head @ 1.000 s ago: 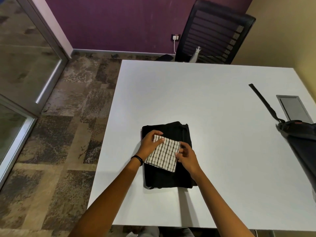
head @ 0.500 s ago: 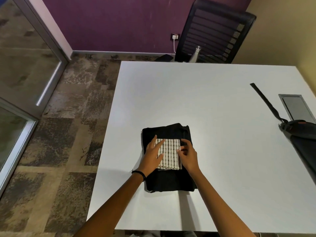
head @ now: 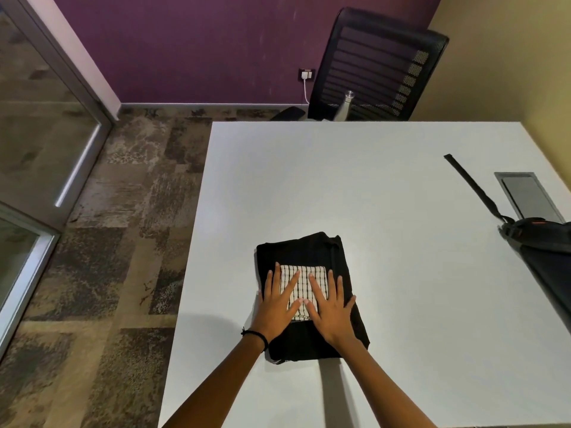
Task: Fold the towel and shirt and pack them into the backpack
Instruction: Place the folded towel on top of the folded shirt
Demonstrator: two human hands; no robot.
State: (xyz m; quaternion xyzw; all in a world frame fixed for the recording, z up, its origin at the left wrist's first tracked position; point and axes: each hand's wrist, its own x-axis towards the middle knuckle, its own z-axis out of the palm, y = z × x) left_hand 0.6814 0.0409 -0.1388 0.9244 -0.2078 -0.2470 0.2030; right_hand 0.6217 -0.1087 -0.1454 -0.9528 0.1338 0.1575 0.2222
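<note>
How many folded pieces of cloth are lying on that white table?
2. A folded black shirt lies near the white table's front edge; a small white black-checked towel sits on it, pressed under the left hand and right hand. Others could hide beneath.

A white table (head: 386, 211) with a plain matte top carried everything. A black shirt (head: 296, 251), folded into a compact rectangle, lay flat on it near the front edge and toward the left side, its long sides running roughly away from the person. Well apart from it, at the table's right edge, a dark backpack (head: 547, 257) lay partly out of view. A black strap (head: 472, 186) ran from the backpack's top across the bare surface toward the far side. Just beside the strap, a grey rectangular panel (head: 528, 196) sat flush in the tabletop.
</note>
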